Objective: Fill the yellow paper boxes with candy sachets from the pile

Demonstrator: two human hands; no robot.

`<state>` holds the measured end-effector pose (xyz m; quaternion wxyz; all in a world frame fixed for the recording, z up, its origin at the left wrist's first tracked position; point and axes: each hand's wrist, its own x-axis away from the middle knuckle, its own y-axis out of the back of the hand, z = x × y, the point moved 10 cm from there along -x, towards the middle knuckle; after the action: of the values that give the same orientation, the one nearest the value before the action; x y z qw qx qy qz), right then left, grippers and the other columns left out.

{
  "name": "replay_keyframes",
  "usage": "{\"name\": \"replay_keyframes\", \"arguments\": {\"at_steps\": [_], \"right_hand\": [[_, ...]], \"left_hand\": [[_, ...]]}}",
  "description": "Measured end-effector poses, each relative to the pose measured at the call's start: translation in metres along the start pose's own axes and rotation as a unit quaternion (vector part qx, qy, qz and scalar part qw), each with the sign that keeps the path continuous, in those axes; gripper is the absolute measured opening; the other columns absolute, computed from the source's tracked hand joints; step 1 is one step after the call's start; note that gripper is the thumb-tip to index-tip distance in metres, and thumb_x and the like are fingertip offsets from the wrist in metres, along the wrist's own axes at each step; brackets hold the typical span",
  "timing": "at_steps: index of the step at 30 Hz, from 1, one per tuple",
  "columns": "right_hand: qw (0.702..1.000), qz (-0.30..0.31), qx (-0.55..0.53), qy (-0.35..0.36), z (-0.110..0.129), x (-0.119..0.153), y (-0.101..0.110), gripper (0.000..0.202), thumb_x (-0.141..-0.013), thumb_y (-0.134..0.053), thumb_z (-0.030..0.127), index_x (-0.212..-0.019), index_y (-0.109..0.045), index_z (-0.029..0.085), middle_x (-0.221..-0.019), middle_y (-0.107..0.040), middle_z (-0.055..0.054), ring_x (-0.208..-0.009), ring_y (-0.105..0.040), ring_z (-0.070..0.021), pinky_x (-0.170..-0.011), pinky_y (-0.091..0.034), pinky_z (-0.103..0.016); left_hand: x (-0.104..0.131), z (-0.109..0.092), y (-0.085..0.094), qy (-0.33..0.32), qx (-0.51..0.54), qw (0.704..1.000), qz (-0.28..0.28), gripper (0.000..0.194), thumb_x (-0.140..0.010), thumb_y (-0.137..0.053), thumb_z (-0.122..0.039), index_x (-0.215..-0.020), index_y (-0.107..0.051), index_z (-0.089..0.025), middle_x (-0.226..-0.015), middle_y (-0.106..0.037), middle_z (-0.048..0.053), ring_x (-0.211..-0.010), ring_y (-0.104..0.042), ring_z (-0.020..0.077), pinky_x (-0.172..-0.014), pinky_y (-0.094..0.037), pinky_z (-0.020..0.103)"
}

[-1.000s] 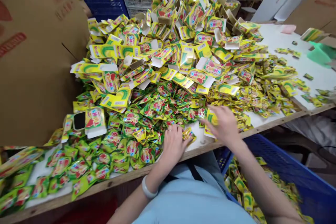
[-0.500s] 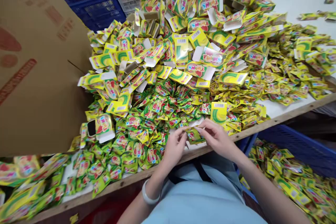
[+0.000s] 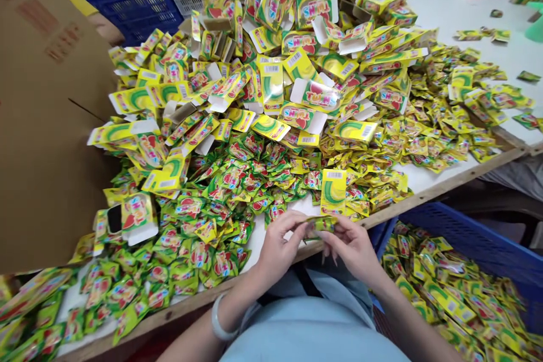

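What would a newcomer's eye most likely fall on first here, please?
Probably the large heap of yellow-and-green cartons, piled across the middle of the white table. A big brown cardboard box fills the left edge, and a blue crate of packaged goods sits low at right. At the near table edge, the left hand and right hand hold a small packet.

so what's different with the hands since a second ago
The right hand has moved inward from the yellow box to meet the left hand; both now hold at least one small packet. The yellow box, heaped boxes and cardboard carton look unmoved.
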<state>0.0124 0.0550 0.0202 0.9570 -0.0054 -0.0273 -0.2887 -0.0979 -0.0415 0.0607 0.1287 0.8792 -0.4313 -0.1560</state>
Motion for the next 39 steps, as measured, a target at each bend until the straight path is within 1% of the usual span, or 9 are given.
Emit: {"name": "replay_keyframes", "arguments": {"at_steps": [5,10,12,15,18,22,27,33,39], "right_hand": [[0.983,-0.162,-0.081,0.014,-0.007,0.015,0.071,0.019,-0.083,-0.073,0.035,-0.090,-0.067,0.018,-0.064,-0.064,0.002,-0.044,-0.053,-0.0100,-0.040,-0.045,-0.021],[0.968,-0.216,-0.129,0.010,-0.019,0.023,0.117,0.016,-0.085,-0.073,0.032,-0.087,-0.064,0.019,-0.060,-0.064,0.003,-0.043,-0.054,-0.0103,-0.040,-0.045,-0.021],[0.964,-0.225,-0.141,0.014,-0.017,0.024,0.125,0.016,-0.086,-0.072,0.033,-0.090,-0.064,0.019,-0.061,-0.064,0.003,-0.043,-0.055,-0.0106,-0.040,-0.044,-0.021],[0.960,-0.239,-0.144,0.031,-0.006,0.023,0.129,0.017,-0.085,-0.073,0.032,-0.093,-0.064,0.020,-0.062,-0.063,0.003,-0.043,-0.054,-0.0103,-0.039,-0.044,-0.021],[0.969,-0.199,-0.142,0.042,0.014,0.014,0.112,0.018,-0.085,-0.073,0.032,-0.096,-0.064,0.020,-0.062,-0.063,0.003,-0.041,-0.052,-0.0096,-0.036,-0.042,-0.020],[0.984,-0.095,-0.092,0.116,0.056,-0.004,0.064,0.019,-0.084,-0.073,0.024,-0.101,-0.064,0.023,-0.076,-0.067,0.001,-0.046,-0.057,-0.0098,-0.039,-0.045,-0.020],[0.968,0.082,0.125,0.202,0.090,-0.015,0.010,0.014,-0.090,-0.063,0.019,-0.103,-0.067,0.024,-0.095,-0.068,-0.006,-0.088,-0.066,-0.0190,-0.073,-0.057,-0.030],[0.915,0.224,0.281,0.185,0.091,-0.003,-0.017,0.028,-0.096,-0.047,0.013,-0.110,-0.068,0.025,-0.095,-0.064,-0.007,-0.085,-0.065,-0.0173,-0.073,-0.056,-0.027],[0.919,0.212,0.268,0.198,0.092,0.003,-0.016,0.026,-0.095,-0.054,0.015,-0.118,-0.062,0.023,-0.104,-0.068,-0.008,-0.092,-0.068,-0.0174,-0.076,-0.059,-0.027]], "left_hand": [[-0.038,-0.042,-0.027,-0.233,-0.304,0.922,0.050,0.050,-0.096,-0.040,-0.007,-0.142,-0.049,-0.026,-0.142,-0.052,0.014,-0.137,-0.045,0.0275,-0.110,-0.041,0.049],[-0.062,-0.037,-0.098,-0.365,-0.382,0.800,0.285,0.059,-0.090,-0.044,-0.002,-0.144,-0.043,-0.026,-0.160,-0.032,0.007,-0.153,-0.016,0.0263,-0.123,-0.014,0.054],[-0.066,-0.040,-0.100,-0.351,-0.320,0.820,0.319,0.047,-0.089,-0.053,-0.014,-0.135,-0.051,-0.021,-0.157,-0.038,0.011,-0.151,-0.021,0.0303,-0.122,-0.014,0.056],[-0.067,-0.040,-0.076,-0.219,-0.155,0.919,0.287,0.038,-0.086,-0.056,-0.026,-0.123,-0.056,-0.017,-0.136,-0.059,0.015,-0.132,-0.050,0.0325,-0.113,-0.035,0.053],[-0.044,-0.014,-0.050,0.003,0.009,0.978,0.206,0.028,-0.088,-0.053,-0.030,-0.110,-0.059,-0.014,-0.100,-0.070,0.010,-0.089,-0.068,0.0221,-0.085,-0.054,0.038],[0.000,-0.001,-0.052,0.139,0.125,0.966,0.180,0.034,-0.081,-0.067,-0.038,-0.104,-0.062,-0.014,-0.092,-0.069,0.006,-0.080,-0.063,0.0177,-0.077,-0.053,0.030],[0.018,0.002,-0.045,0.183,0.144,0.954,0.187,0.048,-0.077,-0.073,-0.035,-0.118,-0.061,-0.014,-0.088,-0.069,0.004,-0.071,-0.059,0.0152,-0.068,-0.052,0.027],[0.025,0.007,-0.041,0.159,0.079,0.954,0.242,0.045,-0.079,-0.072,-0.034,-0.120,-0.064,-0.018,-0.104,-0.070,0.006,-0.089,-0.063,0.0210,-0.081,-0.052,0.031],[0.029,0.012,-0.043,0.172,0.074,0.950,0.249,0.048,-0.077,-0.071,-0.030,-0.121,-0.059,-0.019,-0.107,-0.069,0.006,-0.093,-0.063,0.0216,-0.082,-0.051,0.030]]}}
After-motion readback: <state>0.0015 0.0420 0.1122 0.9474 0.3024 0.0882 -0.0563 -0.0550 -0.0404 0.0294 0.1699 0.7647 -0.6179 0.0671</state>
